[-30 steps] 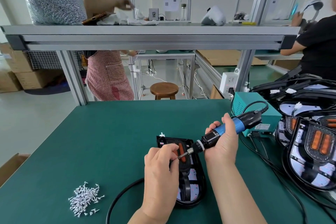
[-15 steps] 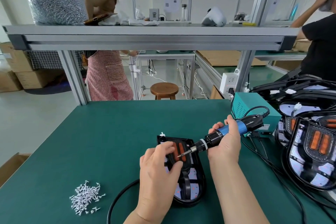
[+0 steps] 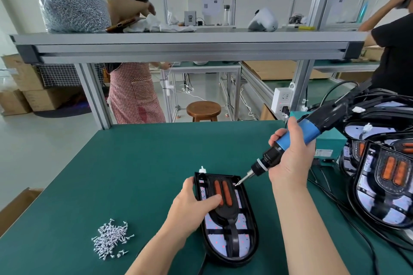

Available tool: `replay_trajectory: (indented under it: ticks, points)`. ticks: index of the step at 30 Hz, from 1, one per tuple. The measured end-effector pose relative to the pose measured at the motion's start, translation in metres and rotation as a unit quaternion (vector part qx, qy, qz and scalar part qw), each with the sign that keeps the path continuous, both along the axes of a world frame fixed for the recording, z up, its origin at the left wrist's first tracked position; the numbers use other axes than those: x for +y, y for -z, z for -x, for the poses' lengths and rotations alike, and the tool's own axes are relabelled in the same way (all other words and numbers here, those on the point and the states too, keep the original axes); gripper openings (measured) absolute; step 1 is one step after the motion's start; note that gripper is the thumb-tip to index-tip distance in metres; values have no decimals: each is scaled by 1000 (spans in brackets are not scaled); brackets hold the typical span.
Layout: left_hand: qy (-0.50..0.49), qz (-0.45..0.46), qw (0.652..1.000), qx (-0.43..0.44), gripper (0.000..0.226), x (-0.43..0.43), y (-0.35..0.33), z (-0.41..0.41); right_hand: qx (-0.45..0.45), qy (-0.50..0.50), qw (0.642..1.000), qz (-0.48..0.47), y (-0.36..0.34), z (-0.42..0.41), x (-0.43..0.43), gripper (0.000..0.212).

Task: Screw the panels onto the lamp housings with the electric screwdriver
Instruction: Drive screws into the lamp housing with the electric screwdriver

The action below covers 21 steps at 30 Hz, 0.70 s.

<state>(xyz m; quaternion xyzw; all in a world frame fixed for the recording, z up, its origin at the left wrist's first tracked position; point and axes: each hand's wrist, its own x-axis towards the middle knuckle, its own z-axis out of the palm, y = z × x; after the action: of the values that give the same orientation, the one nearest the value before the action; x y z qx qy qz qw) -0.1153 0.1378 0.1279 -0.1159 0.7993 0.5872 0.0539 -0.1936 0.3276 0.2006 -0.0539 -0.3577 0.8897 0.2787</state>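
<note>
A black lamp housing (image 3: pixel 242 239) lies on the green table (image 3: pixel 138 158), with a black panel (image 3: pixel 224 207) carrying two orange strips set in its far half. My left hand (image 3: pixel 192 205) holds the housing's left edge, thumb pressing on the panel. My right hand (image 3: pixel 290 158) grips the blue and black electric screwdriver (image 3: pixel 292 140). Its bit tip touches the panel's upper right corner. A pile of small silver screws (image 3: pixel 110 239) lies on the table to the left.
Several stacked lamp housings (image 3: pixel 384 183) with black cables fill the right side, beside a teal power box (image 3: pixel 328 143). A metal shelf (image 3: pixel 190 40) overhead holds a bag of screws (image 3: pixel 71 2). One person stands behind the bench, another at far right.
My left hand slid from the panel's top down to its left side. The screwdriver bit moved from the panel's middle to its upper right corner. The view came closer.
</note>
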Motion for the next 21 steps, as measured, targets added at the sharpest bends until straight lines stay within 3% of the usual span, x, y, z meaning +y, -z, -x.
replay_trajectory:
  ticks: [4,8,21]
  points:
    - [15,-30,999,15,59,-2,10,-9,5,19,999,-41,-5,6,-5,14]
    - [23,-51,998,26,39,-2,9,-7,3,34,991,-128,-5,15,-12,14]
    - [23,-65,997,18,49,-4,14,-5,-1,-2,979,-206,8,30,-25,19]
